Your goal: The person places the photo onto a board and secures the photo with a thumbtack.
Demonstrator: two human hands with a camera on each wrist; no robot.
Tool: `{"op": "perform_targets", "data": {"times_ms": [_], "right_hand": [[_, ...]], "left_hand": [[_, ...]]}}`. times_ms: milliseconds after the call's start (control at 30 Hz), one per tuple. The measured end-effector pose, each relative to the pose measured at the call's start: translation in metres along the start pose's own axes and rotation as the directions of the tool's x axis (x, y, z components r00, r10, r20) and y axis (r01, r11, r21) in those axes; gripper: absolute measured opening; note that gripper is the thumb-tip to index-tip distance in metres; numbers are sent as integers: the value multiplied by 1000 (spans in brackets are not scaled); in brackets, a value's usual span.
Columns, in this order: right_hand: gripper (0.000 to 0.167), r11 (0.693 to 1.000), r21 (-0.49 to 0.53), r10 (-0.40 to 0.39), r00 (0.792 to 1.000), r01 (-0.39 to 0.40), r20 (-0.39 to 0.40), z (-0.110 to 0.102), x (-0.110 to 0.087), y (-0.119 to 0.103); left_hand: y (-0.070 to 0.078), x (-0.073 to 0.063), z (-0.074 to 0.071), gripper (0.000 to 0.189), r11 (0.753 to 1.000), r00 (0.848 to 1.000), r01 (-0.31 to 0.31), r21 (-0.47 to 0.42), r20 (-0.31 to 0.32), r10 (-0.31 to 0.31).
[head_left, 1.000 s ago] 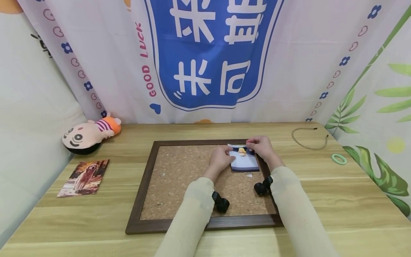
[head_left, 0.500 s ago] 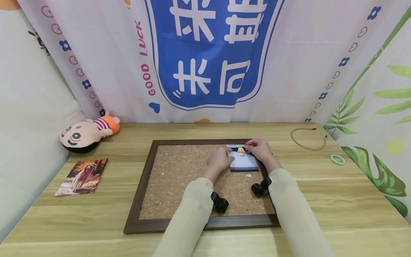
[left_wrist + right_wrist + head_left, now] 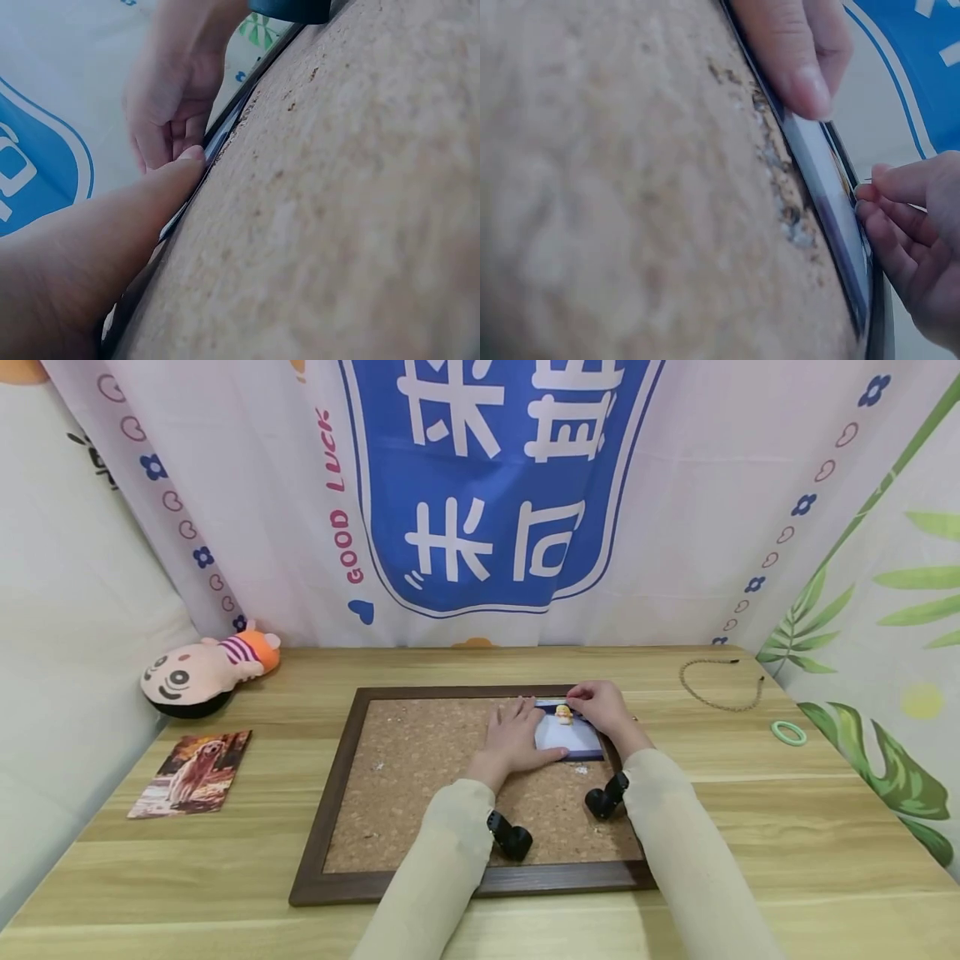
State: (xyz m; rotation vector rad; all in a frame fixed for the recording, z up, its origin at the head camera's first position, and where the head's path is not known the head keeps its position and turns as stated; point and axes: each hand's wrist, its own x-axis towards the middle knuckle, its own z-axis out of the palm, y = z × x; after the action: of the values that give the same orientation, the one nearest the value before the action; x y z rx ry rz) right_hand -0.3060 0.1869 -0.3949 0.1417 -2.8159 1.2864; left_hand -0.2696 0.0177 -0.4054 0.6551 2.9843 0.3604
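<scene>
A cork panel (image 3: 427, 785) is enclosed by a brown frame (image 3: 570, 878), the photo card (image 3: 583, 740) being placed in its far right corner. The card's left edge is covered by the left hand (image 3: 516, 742), fingers spread; at its far edge, a small pin-like object (image 3: 868, 180) is pinched in the grip of the right hand (image 3: 602, 705).

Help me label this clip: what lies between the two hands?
In the head view, the card, with its yellow figure, lies between the left hand and the right hand; the left thumb overlaps it.
</scene>
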Motion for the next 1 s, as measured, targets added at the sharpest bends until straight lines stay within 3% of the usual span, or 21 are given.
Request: {"op": "perform_targets", "data": {"times_ms": [300,1000], "right_hand": [[15,1000,-26,2,1000,-1,28,5,4,-2],[11,996,-86,-38,999,37,-17,10,3,-1]], "left_hand": [[-4,2,6,81,1000,999,-19,21,33,18],[-3,2,5,81,1000,999,-12,21,35,12]]}}
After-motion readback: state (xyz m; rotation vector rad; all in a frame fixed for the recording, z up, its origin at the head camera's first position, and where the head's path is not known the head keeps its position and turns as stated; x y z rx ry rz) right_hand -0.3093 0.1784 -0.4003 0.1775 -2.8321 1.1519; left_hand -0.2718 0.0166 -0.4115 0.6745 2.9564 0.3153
